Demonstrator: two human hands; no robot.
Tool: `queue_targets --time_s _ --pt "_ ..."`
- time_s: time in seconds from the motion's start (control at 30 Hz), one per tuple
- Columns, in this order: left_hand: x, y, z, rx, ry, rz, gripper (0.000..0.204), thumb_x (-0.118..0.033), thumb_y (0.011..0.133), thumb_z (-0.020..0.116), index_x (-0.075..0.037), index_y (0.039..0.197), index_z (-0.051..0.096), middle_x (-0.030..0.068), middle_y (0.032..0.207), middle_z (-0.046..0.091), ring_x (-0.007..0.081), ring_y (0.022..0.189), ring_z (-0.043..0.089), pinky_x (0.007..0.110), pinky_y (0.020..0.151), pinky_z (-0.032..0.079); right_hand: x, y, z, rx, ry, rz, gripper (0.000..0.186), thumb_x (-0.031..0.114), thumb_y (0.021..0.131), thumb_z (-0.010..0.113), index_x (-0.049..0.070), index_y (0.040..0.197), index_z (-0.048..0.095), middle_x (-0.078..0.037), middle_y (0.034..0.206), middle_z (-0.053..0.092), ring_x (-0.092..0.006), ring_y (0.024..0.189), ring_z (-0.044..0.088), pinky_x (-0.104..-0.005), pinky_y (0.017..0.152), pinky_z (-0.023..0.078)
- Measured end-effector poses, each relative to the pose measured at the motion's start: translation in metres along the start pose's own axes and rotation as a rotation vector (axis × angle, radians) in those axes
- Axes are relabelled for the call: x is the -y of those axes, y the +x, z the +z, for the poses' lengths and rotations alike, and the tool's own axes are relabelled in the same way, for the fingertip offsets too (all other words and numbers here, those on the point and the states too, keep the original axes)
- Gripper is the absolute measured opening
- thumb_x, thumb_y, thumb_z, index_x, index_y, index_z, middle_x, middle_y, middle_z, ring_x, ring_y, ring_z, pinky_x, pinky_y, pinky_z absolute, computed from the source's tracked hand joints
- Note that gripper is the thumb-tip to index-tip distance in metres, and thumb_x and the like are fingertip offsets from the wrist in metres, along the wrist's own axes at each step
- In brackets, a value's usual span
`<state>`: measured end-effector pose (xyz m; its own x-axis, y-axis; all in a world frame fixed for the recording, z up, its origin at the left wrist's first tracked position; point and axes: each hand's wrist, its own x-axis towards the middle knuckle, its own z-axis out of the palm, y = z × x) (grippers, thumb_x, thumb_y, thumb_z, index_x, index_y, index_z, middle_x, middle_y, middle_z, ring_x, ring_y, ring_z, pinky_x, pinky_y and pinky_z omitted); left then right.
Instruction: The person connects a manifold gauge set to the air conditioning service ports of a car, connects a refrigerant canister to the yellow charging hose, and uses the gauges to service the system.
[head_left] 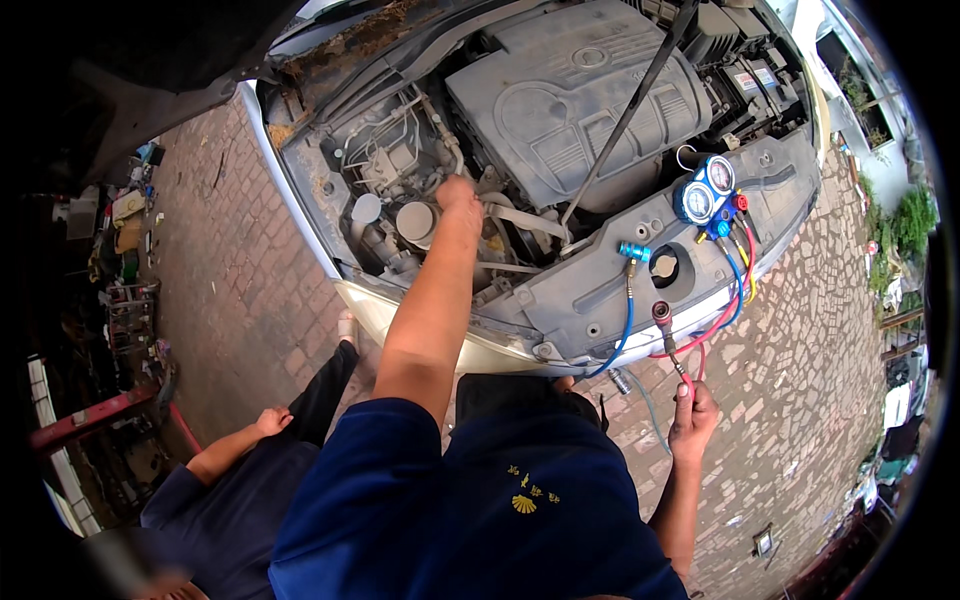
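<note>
Beside the engine cover (570,110), the left hand (459,195) is near a pipe (452,150), its fingers too hidden to tell; the right hand (694,418) pinches a red hose (687,381) between its fingers.

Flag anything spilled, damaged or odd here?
Brown, rough patch at upper left, beyond the engine cover: looks odd against the grey around it, possibly rust or dirt, can't tell which. The cover itself looks dusty. No spill shows around the gauge set.
</note>
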<state>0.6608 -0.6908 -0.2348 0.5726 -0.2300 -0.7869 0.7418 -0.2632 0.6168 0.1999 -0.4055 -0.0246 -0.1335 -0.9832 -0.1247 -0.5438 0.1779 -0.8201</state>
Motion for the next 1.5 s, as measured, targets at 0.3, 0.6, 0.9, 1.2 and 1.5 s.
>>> queue_targets --time_s 0.3,0.6,0.9,1.2,1.5 --pt "0.015 -0.052 -0.009 0.196 -0.260 -0.069 0.020 -0.020 0.105 0.048 -0.006 0.099 0.060 0.0089 0.082 0.057 0.0243 0.067 0.054 0.042 0.058 0.049 -0.003 -0.005 -0.005 -0.032 -0.027 -0.006 0.035 0.028 0.105 0.064 0.002 0.083 0.060 -0.002 0.067 0.053 -0.0119 0.063 0.048 -0.0309 0.059 0.041" --pt "0.039 -0.039 -0.011 0.150 -0.267 -0.054 0.016 -0.002 0.099 0.038 -0.003 0.094 0.054 0.0098 0.076 0.055 0.0212 0.061 0.049 0.038 0.059 0.047 -0.007 -0.011 -0.011 -0.031 -0.025 0.004 0.035 0.028 0.105 0.065 0.002 0.082 0.059 -0.003 0.067 0.053 -0.0118 0.062 0.048 -0.0308 0.059 0.041" --pt "0.036 -0.032 -0.009 0.075 -0.239 -0.100 0.017 -0.004 0.100 0.038 -0.002 0.104 0.055 0.0107 0.078 0.057 0.0223 0.061 0.052 0.039 0.059 0.047 -0.008 -0.014 -0.017 0.017 -0.011 0.043 0.041 0.033 0.107 0.062 0.001 0.081 0.058 -0.001 0.072 0.055 -0.0106 0.070 0.048 -0.0293 0.064 0.040" --pt "0.036 -0.032 -0.014 0.096 -0.284 -0.120 0.019 -0.006 0.101 0.040 -0.005 0.090 0.056 0.0071 0.075 0.056 0.0215 0.060 0.052 0.038 0.060 0.048 -0.011 -0.015 -0.016 0.006 -0.003 -0.013 0.036 0.028 0.104 0.064 0.001 0.081 0.059 -0.002 0.065 0.052 -0.0113 0.062 0.046 -0.0313 0.058 0.039" --pt "0.058 -0.059 -0.001 0.083 -0.423 -0.191 0.033 -0.034 0.111 0.052 -0.010 0.088 0.052 0.0020 0.069 0.048 0.0205 0.059 0.048 0.042 0.065 0.049 -0.011 -0.016 -0.005 0.022 -0.012 -0.016 0.036 0.029 0.104 0.064 0.001 0.082 0.061 -0.003 0.066 0.054 -0.0119 0.064 0.048 -0.0314 0.059 0.041"
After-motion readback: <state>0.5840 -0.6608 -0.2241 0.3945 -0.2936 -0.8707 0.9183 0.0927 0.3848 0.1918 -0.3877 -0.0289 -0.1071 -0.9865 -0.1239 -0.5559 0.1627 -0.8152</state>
